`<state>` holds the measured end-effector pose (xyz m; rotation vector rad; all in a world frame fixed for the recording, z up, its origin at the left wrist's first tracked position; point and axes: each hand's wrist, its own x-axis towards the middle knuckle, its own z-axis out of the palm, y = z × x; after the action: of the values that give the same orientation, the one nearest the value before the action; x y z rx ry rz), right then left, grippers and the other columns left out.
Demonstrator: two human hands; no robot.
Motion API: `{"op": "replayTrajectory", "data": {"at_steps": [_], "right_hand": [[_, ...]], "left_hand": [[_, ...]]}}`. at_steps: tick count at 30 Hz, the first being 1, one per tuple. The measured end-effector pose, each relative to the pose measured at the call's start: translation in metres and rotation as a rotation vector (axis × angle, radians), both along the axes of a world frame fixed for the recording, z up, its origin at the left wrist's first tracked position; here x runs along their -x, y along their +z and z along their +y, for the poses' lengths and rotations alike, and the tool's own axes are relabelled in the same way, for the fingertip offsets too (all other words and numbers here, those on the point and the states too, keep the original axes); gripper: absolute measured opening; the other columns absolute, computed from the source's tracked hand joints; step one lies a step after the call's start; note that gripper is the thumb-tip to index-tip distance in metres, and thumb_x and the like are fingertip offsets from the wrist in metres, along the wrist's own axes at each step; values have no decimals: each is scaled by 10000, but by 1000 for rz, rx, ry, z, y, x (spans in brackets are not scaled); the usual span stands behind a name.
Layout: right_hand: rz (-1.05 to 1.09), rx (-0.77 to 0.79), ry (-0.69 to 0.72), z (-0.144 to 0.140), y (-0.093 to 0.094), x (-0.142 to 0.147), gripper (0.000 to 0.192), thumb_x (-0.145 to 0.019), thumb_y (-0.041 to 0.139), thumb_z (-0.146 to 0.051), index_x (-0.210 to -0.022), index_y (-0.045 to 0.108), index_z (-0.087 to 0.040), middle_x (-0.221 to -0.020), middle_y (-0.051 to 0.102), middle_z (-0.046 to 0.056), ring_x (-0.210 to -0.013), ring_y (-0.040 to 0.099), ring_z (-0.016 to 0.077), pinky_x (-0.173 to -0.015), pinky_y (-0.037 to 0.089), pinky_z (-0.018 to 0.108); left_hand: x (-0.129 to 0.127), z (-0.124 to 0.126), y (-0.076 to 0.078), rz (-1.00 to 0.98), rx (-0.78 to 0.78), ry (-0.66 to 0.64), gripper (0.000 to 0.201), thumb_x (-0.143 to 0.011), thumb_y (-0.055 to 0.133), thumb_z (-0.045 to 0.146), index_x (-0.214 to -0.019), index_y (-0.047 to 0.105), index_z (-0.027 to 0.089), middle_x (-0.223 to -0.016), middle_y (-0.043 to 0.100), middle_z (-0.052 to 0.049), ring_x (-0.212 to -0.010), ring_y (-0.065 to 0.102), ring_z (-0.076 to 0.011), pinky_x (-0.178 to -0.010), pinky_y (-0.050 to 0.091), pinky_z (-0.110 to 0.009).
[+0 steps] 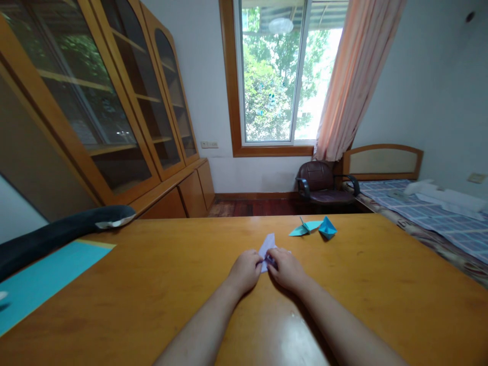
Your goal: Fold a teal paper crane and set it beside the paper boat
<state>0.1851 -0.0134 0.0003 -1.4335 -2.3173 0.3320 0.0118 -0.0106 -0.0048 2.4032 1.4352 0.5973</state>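
A small pale purple folded paper (267, 245) lies on the wooden table (160, 284), a pointed flap sticking up and away from me. My left hand (244, 270) pinches its near left edge. My right hand (287, 268) pinches the near right part, fingers curled over the fold. The two hands almost touch over the paper. Most of the paper's near half is hidden under my fingers.
Two folded blue paper shapes (314, 227) rest on the table beyond my right hand. A teal sheet (49, 277) and a dark rolled object (57, 234) lie at the left edge. A glass-door cabinet (114, 117), a chair (324, 185) and a bed (430, 213) stand beyond the table.
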Motion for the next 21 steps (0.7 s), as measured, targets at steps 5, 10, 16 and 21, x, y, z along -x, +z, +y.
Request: {"op": "replayTrajectory", "data": {"at_steps": [5, 10, 16, 21], "right_hand": [[-46, -11, 41, 0, -1, 1, 199, -860, 506, -208, -994, 653, -216, -984, 616, 54, -923, 541, 176, -795, 370, 260], [-89, -44, 29, 0, 0, 2, 212, -880, 492, -227, -868, 703, -203, -998, 612, 67, -938, 534, 182, -826, 387, 278], [-49, -57, 97, 1, -4, 3, 251, -875, 480, -196, -994, 702, -202, -1277, 588, 83, -1168, 511, 217, -1016, 351, 348], [-51, 18, 127, 4, -13, 2, 390, -901, 424, -208, -1249, 600, -186, -1355, 546, 106, -1269, 474, 237, -1088, 314, 401]], "left_hand": [[0, 1, -2, 27, 11, -9, 257, -864, 471, 185, -821, 724, 175, -881, 655, -75, -850, 584, -182, -787, 432, -280], [-1, 0, -2, 63, -1, -31, 281, -868, 458, 199, -809, 731, 166, -893, 662, -83, -844, 583, -186, -788, 438, -287], [-2, -6, 3, 86, -10, -64, 239, -863, 505, 284, -876, 720, 179, -928, 662, -84, -876, 579, -199, -820, 444, -301], [-2, -7, 4, 96, -17, -60, 223, -860, 516, 281, -942, 701, 188, -971, 659, -84, -910, 575, -206, -852, 444, -319]]}}
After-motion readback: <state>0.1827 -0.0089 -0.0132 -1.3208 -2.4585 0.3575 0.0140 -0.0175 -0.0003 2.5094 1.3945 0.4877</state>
